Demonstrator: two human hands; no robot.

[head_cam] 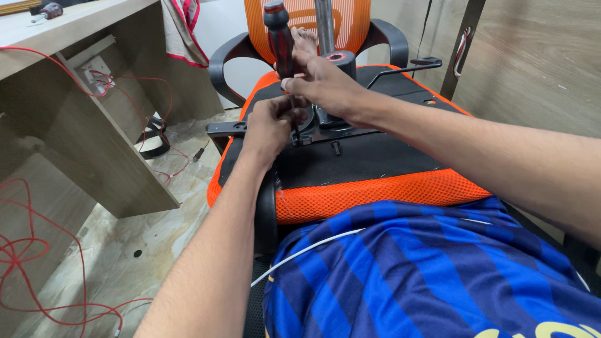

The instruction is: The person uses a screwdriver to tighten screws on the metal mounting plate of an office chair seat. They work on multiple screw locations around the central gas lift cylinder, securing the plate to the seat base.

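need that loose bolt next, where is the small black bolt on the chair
In the head view the small black bolt stands on the black underside of the chair seat, right of the left hand, below the metal bracket.

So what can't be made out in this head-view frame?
- Screwdriver tip and the fastener it meets: hidden by the left hand.
- Right hand grip on the shaft: fingers overlap, unclear.
- Chair base: cut off by the top edge.
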